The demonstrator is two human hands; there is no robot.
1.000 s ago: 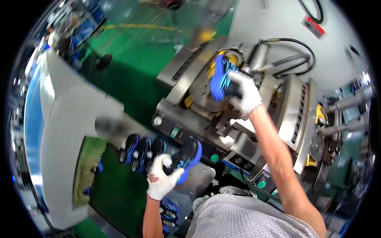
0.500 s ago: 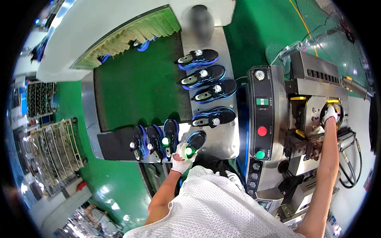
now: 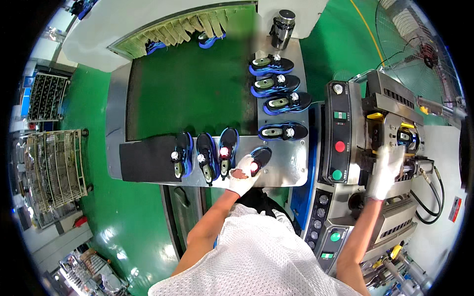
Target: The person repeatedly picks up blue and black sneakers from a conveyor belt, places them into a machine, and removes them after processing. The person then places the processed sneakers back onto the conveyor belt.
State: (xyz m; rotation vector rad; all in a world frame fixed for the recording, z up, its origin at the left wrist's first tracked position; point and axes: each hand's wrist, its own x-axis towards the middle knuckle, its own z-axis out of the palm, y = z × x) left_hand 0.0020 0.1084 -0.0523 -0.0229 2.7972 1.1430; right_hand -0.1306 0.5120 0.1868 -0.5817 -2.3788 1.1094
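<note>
My left hand (image 3: 241, 180), in a white glove with bare fingertips, is closed on the heel end of a black-and-blue sneaker (image 3: 261, 156) at the metal table's near edge. To its left stand several matching sneakers (image 3: 206, 154), toes pointing away, with white knobs on them. Another row of sneakers (image 3: 284, 130) lies along the table's right side. My right hand (image 3: 385, 172), gloved in white and smeared by motion, is in front of the pressing machine (image 3: 390, 126); its fingers cannot be made out. Inside the machine's clamp sits a dark shoe (image 3: 406, 137) with blue edges.
A green conveyor belt (image 3: 192, 93) runs under a fringed curtain (image 3: 182, 27), where more sneakers show. A steel flask (image 3: 282, 30) stands at the back. The control panel (image 3: 337, 133) with red and green buttons rises between table and machine. Hoses (image 3: 434, 197) hang at the right.
My right hand has drawn back from the machine's clamp toward me, uncovering the shoe there. My left hand stays on its sneaker. The glow on the knobs has turned from green to red.
</note>
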